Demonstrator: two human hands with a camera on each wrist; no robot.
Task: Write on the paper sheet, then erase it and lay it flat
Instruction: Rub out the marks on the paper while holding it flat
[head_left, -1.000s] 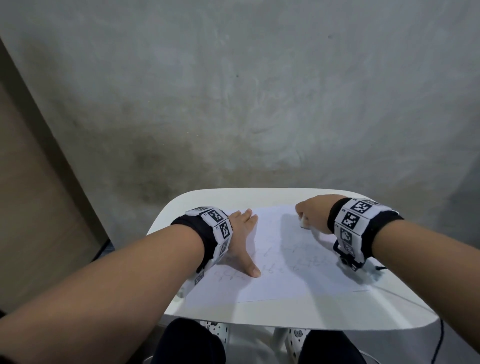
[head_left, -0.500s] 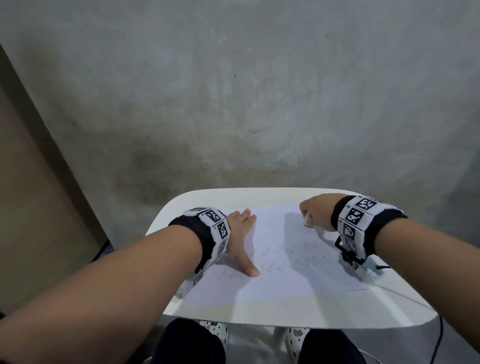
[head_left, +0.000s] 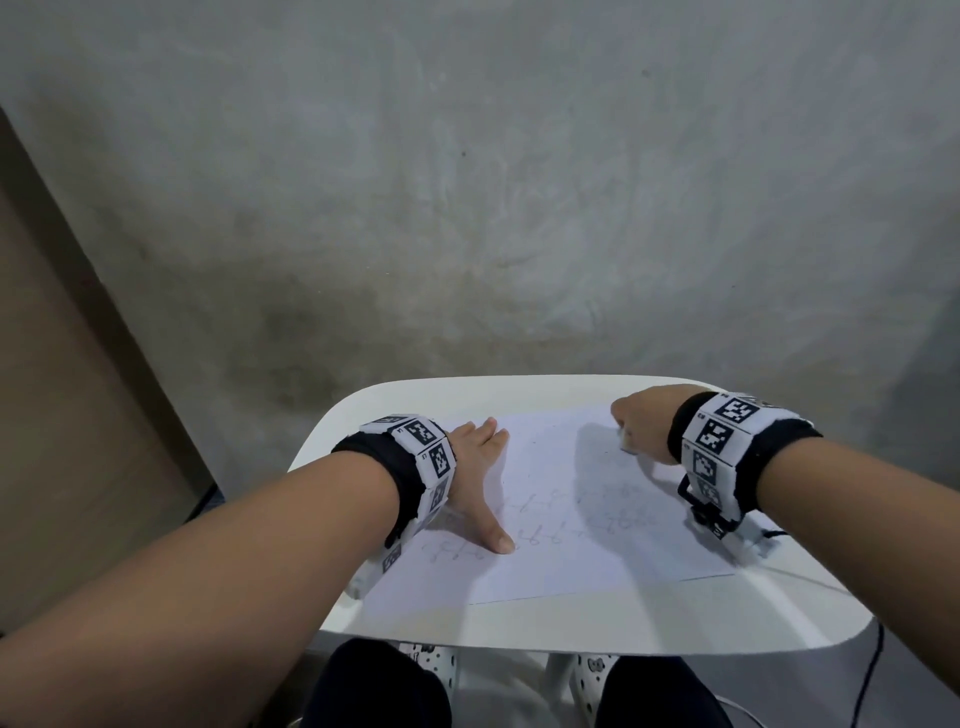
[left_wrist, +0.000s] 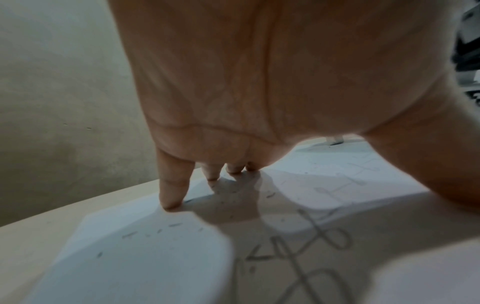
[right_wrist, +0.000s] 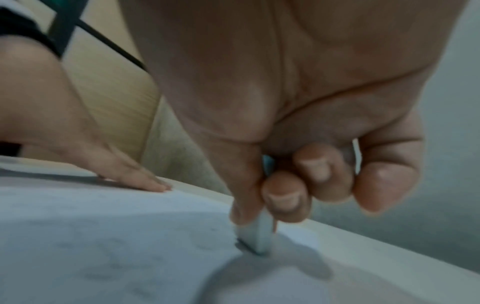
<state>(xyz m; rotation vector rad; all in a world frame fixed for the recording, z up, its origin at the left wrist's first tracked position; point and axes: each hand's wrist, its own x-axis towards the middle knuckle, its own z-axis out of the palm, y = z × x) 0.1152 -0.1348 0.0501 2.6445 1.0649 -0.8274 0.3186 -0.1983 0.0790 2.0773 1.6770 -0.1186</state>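
Head view is showing us working left to right across a small white table (head_left: 519, 631) with rounded corners, set against a rough grey wall (head_left: 467, 182). Our left hand (head_left: 475, 473) is lying flat with straight fingers, pressing the paper sheet (head_left: 558, 545), which is spread on the tabletop and carrying faint pencil writing (left_wrist: 311, 244) and eraser crumbs (left_wrist: 176, 225). Our right hand (right_wrist: 298, 164) is pinching a thin white eraser (right_wrist: 257, 236) between thumb and curled fingers, its edge touching the sheet near the far right corner. We are judging the sheet light, limp and easily creased, so it is best pinned close to the rubbing and later smoothed from its edges.
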